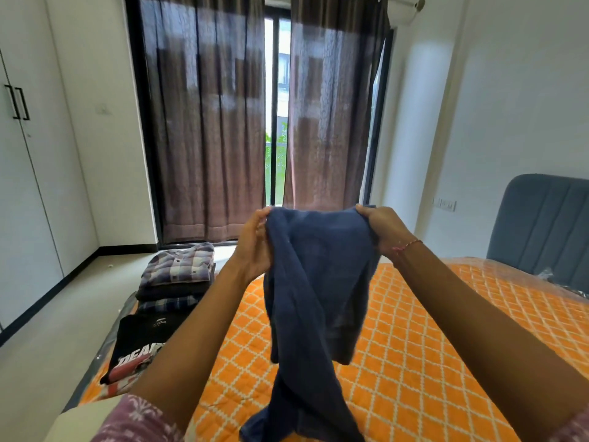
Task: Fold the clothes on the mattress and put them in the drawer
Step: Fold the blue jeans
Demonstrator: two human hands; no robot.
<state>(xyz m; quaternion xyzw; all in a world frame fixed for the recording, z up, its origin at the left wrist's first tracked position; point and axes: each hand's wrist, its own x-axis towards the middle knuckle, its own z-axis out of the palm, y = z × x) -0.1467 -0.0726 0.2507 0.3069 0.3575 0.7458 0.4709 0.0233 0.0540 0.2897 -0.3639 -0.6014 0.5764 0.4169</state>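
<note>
Hanging between left hand [255, 244] and right hand [382, 231], blue garment [318, 282] above mattress [414, 346].

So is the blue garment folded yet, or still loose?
Loose. The blue garment hangs unfolded and twisted above the mattress, its top corners gripped by the left hand and right hand.

Both arms raised forward, left grip [255, 240] and right grip [381, 229] pinched closed.

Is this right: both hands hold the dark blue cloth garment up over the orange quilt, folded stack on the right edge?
Not quite. In the head view the left hand and right hand hold the dark blue cloth garment over the orange quilt, but the folded stack is on the left edge.
</note>
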